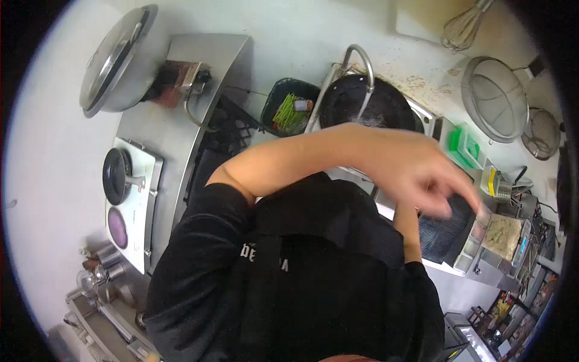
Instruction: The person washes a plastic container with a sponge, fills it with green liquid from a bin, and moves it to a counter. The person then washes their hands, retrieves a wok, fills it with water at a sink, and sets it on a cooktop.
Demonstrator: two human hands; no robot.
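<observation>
My left hand (416, 175) reaches across to the right, slightly blurred. Its index finger stretches down beside a row of small metal seasoning containers (464, 262), apart from the curled other fingers; I see nothing held. My right forearm (409, 232) shows below it, but my right hand is hidden behind the left. Beyond my left arm, a black wok (344, 108) sits under a curved faucet (360, 54), with a thin stream of water falling into it.
A dark basket (288, 90) holds green stalks and a small jar. At left, a small frying pan (116, 176) sits on a white cooktop (137, 232). Wire strainers (494, 99) and a whisk (463, 30) hang on the wall. A green box (463, 145) stands at right.
</observation>
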